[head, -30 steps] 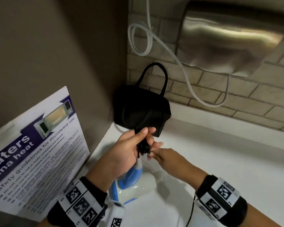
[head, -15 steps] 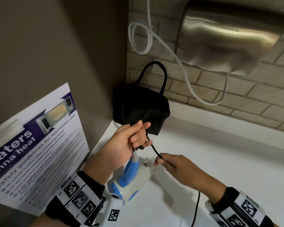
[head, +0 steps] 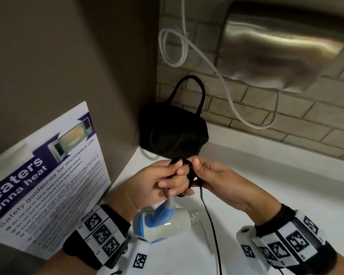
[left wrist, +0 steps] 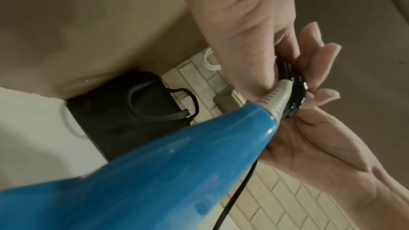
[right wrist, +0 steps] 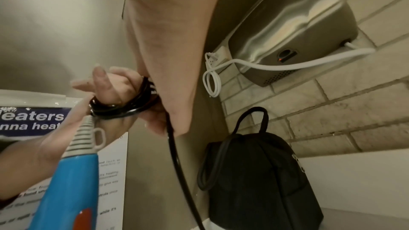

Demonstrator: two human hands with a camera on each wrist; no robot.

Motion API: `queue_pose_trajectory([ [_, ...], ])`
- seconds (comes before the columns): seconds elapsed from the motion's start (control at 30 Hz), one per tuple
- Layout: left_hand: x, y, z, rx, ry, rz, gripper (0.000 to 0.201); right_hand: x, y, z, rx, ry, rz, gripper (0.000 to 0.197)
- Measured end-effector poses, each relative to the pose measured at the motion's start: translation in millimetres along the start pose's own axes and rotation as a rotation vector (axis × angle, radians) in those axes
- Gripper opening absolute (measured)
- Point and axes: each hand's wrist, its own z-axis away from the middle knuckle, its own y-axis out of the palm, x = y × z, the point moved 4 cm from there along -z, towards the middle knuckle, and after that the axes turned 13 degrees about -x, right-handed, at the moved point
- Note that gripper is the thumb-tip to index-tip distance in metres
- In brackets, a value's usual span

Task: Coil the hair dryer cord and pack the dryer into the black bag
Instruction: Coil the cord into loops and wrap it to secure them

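A blue and white hair dryer (head: 163, 223) hangs just above the white counter, its blue handle (left wrist: 155, 172) pointing up into my left hand (head: 167, 179). Several loops of its black cord (right wrist: 124, 106) are wound round my left fingers, which grip the coil. My right hand (head: 205, 175) pinches the cord beside the coil at its right. The loose cord (head: 211, 225) runs down between my wrists and out of view. The black bag (head: 173, 132) stands upright in the corner behind my hands, with its handle up.
A laminated microwave safety poster (head: 48, 175) leans on the brown wall at the left. A steel hand dryer (head: 282, 44) is fixed to the brick wall above the counter, with its white cable (head: 187, 48) looping down. The white counter (head: 276, 185) stretches to the right.
My right hand has come up from lower on the counter to meet the left, laying another loop of cord on the coil. The dryer has swung slightly under my left hand.
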Motion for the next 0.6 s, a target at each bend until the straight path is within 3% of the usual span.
queue_pose_trajectory([
  [0.2, 3, -2, -2, -0.062, 0.003, -0.081, 0.028, 4, 0, 2, 0.042, 0.001, 0.033, 0.037],
  [0.37, 4, -13, -3, -0.317, 0.062, -0.229, 0.029, -8, -6, -3, 0.015, -0.004, 0.076, 0.056],
  [0.47, 8, -19, -2, -0.395, 0.117, -0.247, 0.025, -7, -8, -1, 0.035, -0.031, -0.008, 0.051],
  [0.6, 14, -20, -1, -0.379, 0.141, -0.173, 0.026, -5, -4, 4, 0.022, 0.036, -0.236, 0.038],
])
